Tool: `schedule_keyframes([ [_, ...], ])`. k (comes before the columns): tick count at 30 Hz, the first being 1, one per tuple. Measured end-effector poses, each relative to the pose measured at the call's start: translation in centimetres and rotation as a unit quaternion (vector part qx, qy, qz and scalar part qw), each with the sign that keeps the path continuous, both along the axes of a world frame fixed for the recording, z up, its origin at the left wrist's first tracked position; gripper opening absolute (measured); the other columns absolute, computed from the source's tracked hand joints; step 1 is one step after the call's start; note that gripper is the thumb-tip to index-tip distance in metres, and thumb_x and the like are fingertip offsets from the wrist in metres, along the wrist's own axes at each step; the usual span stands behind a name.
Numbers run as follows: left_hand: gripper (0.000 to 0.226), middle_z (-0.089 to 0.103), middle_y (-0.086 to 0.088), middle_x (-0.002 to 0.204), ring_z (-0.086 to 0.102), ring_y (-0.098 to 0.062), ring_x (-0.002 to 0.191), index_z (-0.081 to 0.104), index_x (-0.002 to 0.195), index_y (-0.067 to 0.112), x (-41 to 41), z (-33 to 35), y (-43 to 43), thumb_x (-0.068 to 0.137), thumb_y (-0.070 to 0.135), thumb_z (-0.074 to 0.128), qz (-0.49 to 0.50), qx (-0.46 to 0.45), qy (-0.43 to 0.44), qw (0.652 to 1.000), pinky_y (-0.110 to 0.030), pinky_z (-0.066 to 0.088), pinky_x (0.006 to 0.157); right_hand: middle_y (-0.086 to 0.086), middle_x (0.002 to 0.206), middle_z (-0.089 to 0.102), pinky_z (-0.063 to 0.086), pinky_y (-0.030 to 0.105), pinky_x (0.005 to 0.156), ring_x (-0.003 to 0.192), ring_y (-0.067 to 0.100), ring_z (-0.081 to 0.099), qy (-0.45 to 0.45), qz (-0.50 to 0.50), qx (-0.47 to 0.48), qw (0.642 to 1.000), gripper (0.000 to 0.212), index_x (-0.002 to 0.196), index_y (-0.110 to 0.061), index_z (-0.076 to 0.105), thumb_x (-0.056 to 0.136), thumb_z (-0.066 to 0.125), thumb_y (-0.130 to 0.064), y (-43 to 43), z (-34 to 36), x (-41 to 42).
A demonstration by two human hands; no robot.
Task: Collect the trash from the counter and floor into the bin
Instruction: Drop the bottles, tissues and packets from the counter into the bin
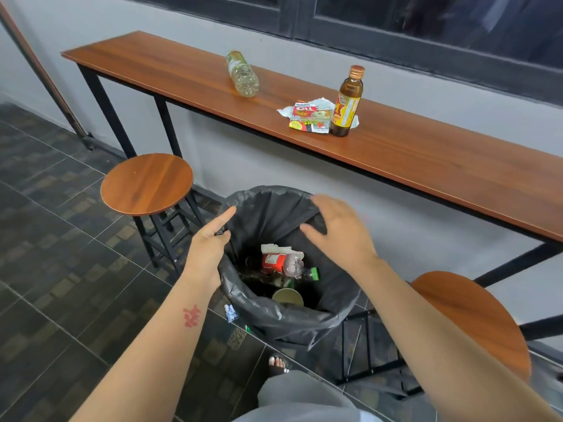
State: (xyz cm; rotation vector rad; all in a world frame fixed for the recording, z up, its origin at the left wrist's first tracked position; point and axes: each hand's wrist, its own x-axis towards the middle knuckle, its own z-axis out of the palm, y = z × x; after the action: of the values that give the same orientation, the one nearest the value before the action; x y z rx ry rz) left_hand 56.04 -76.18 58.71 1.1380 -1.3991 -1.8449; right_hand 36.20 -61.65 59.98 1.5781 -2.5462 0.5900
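Black-lined round bin [304, 318] holds a red-labelled plastic bottle [278, 262] and crumpled paper; left hand [210, 242] pinches its liner rim, right hand [338, 228] hovers spread.

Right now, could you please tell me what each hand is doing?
Left hand: closed on the bin liner rim.
Right hand: open, empty, above the bin.

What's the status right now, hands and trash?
Left hand pinching the bin liner rim; right hand open, empty, over the bin. Clear plastic bottle, brown glass bottle, snack wrappers remain on counter. Nothing in the way.
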Motion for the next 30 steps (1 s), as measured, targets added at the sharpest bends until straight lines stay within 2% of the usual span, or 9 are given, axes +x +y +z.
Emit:
schedule_keyframes([
  [2, 0.055, 0.049, 0.010, 0.148, 0.036, -0.013, 0.142, 0.071, 0.120, 0.040, -0.4, -0.3, -1.1, 0.100, -0.004, 0.045, -0.005, 0.008, -0.004, 1.000, -0.040, 0.033, 0.116, 0.004, 0.149, 0.044, 0.028, 0.037, 0.115, 0.138, 0.024, 0.038, -0.007, -0.053, -0.084, 0.995, 0.066, 0.145, -0.015, 0.039, 0.092, 0.057, -0.048, -1.2, 1.1, -1.8],
  [4, 0.055, 0.048, 0.011, 0.147, 0.038, -0.010, 0.138, 0.070, 0.121, 0.038, -1.1, -0.1, -2.3, 0.099, -0.004, 0.044, -0.011, 0.011, -0.003, 1.000, -0.035, 0.034, 0.113, 0.005, 0.152, 0.039, 0.029, 0.037, 0.116, 0.141, 0.022, 0.034, -0.021, -0.107, -0.139, 0.984, 0.072, 0.148, -0.013, 0.033, 0.091, 0.058, -0.049, -2.8, 2.4, -4.0],
  [9, 0.054, 0.055, 0.012, 0.133, 0.047, -0.005, 0.117, 0.068, 0.126, 0.030, -3.8, 0.6, -5.0, 0.099, -0.009, 0.042, -0.010, 0.011, 0.008, 1.000, -0.019, 0.041, 0.090, 0.009, 0.156, 0.031, 0.026, 0.034, 0.115, 0.144, 0.022, 0.028, -0.096, -0.212, -0.213, 0.949, 0.085, 0.151, -0.007, 0.024, 0.088, 0.064, -0.048, -7.7, 5.1, -9.4],
  [12, 0.056, 0.056, 0.012, 0.134, 0.047, -0.005, 0.120, 0.070, 0.123, 0.032, -5.5, 0.5, -6.9, 0.098, -0.009, 0.042, -0.009, 0.006, 0.000, 1.000, -0.020, 0.040, 0.093, 0.009, 0.157, 0.029, 0.027, 0.034, 0.113, 0.144, 0.023, 0.028, -0.154, -0.239, -0.246, 0.926, 0.088, 0.152, -0.008, 0.021, 0.087, 0.065, -0.046, -10.3, 6.3, -12.1],
  [15, 0.056, 0.056, 0.012, 0.137, 0.045, -0.005, 0.125, 0.070, 0.123, 0.033, -6.8, 0.2, -8.4, 0.098, -0.009, 0.042, -0.011, 0.001, -0.005, 1.000, -0.022, 0.037, 0.096, 0.007, 0.155, 0.034, 0.033, 0.036, 0.110, 0.141, 0.023, 0.035, -0.191, -0.247, -0.252, 0.916, 0.086, 0.152, -0.011, 0.021, 0.087, 0.066, -0.046, -12.5, 6.8, -14.5],
  [18, 0.057, 0.058, 0.011, 0.137, 0.047, -0.004, 0.122, 0.070, 0.124, 0.031, -7.8, 0.0, -9.2, 0.097, -0.011, 0.041, -0.013, -0.001, 0.003, 1.000, -0.015, 0.039, 0.089, 0.005, 0.142, 0.051, 0.045, 0.040, 0.102, 0.127, 0.022, 0.052, -0.219, -0.239, -0.273, 0.906, 0.082, 0.149, -0.014, 0.027, 0.085, 0.068, -0.046, -13.9, 6.3, -15.8],
  [20, 0.057, 0.057, 0.012, 0.136, 0.046, -0.004, 0.122, 0.070, 0.124, 0.030, -8.4, -0.1, -9.7, 0.097, -0.012, 0.041, -0.011, -0.001, 0.000, 1.000, -0.014, 0.039, 0.087, 0.002, 0.131, 0.059, 0.050, 0.034, 0.093, 0.115, 0.019, 0.060, -0.224, -0.230, -0.281, 0.904, 0.073, 0.144, -0.016, 0.033, 0.086, 0.068, -0.043, -14.3, 6.1, -16.0],
  [25, 0.056, 0.060, 0.012, 0.134, 0.048, -0.011, 0.129, 0.073, 0.118, 0.032, -8.7, -0.6, -10.7, 0.097, -0.011, 0.042, -0.011, 0.011, -0.003, 1.000, -0.029, 0.039, 0.108, -0.002, 0.117, 0.065, 0.053, 0.037, 0.089, 0.102, 0.014, 0.064, -0.210, -0.225, -0.316, 0.898, 0.058, 0.129, -0.016, 0.047, 0.084, 0.070, -0.043, -14.0, 6.0, -15.0],
  [30, 0.055, 0.059, 0.016, 0.128, 0.048, -0.006, 0.121, 0.071, 0.122, 0.032, -8.5, 0.1, -11.0, 0.098, -0.010, 0.043, -0.027, 0.010, 0.002, 1.000, -0.016, 0.042, 0.086, -0.007, 0.122, 0.061, 0.048, 0.031, 0.092, 0.109, 0.010, 0.059, -0.193, -0.159, -0.349, 0.903, 0.061, 0.134, -0.021, 0.043, 0.084, 0.069, -0.042, -12.1, 7.2, -11.1],
])
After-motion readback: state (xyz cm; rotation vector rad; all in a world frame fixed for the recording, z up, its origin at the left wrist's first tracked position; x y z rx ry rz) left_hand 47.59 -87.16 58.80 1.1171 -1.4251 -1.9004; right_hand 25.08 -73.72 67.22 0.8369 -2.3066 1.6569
